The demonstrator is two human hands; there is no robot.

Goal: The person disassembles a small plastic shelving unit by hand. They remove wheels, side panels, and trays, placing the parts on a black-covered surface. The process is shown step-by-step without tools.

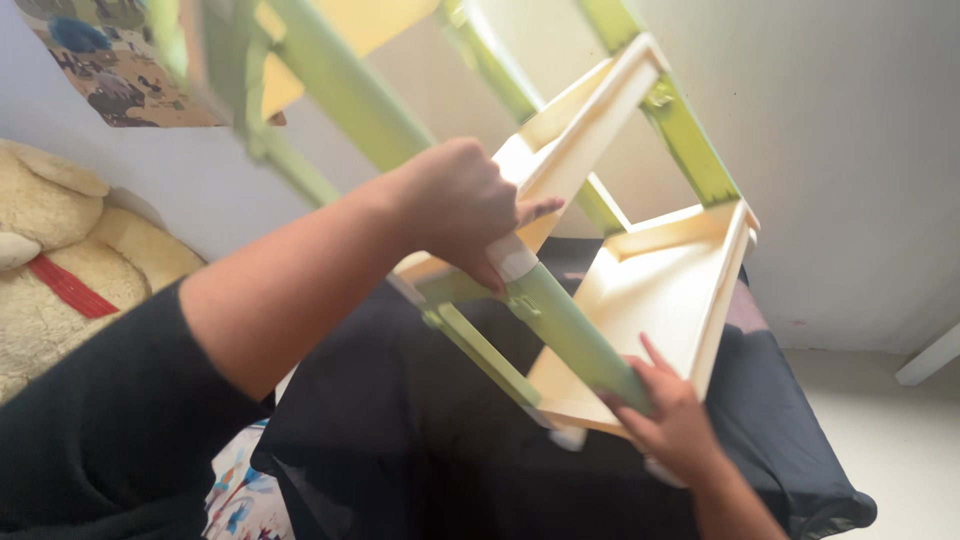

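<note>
Head view: two hands on a tilted plastic shelf rack.
Left hand is closed round a smooth green tubular post at its white joint; right hand curls loosely under that post's lower end. Cream square trays lean over a dark cloth, near the pale wall. A fuzzy teddy bear sits at left.

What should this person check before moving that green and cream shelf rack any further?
1. Left hand wrapped around the green post: ok.
2. Right hand supporting the lower end of the post: ok.
3. Cream trays free of loose items: ok.
4. Rack level: not ok, it is strongly tilted.
5. Rack's bottom resting on the dark cloth: cannot tell.
6. Plush bear out of the way: ok, off to the side.
</note>
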